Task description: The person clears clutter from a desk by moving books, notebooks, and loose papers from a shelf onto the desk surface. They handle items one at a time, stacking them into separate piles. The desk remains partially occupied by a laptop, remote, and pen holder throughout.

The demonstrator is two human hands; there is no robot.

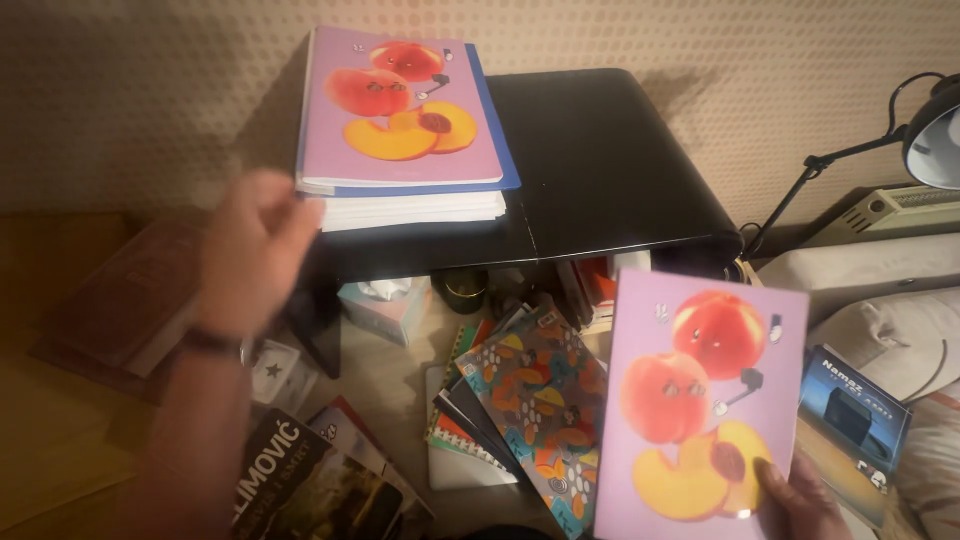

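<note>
My right hand (pixel 800 500) grips the lower right corner of a lilac notebook (pixel 690 400) printed with peaches, held upright at the lower right of the head view. A matching lilac peach notebook (pixel 400 105) lies on top of a stack of notebooks (pixel 415 205) on a small black table (pixel 600 160). My left hand (pixel 250 250) hovers blurred just left of that stack, fingers loosely curled, holding nothing.
Under the table lie a patterned notebook (pixel 540 400) on a fanned pile, a tissue box (pixel 385 305) and a dark jar (pixel 462 288). Books (pixel 300 480) lie at lower left, a brown book (pixel 130 290) at left. A desk lamp (pixel 925 135) and a blue box (pixel 850 410) are at right.
</note>
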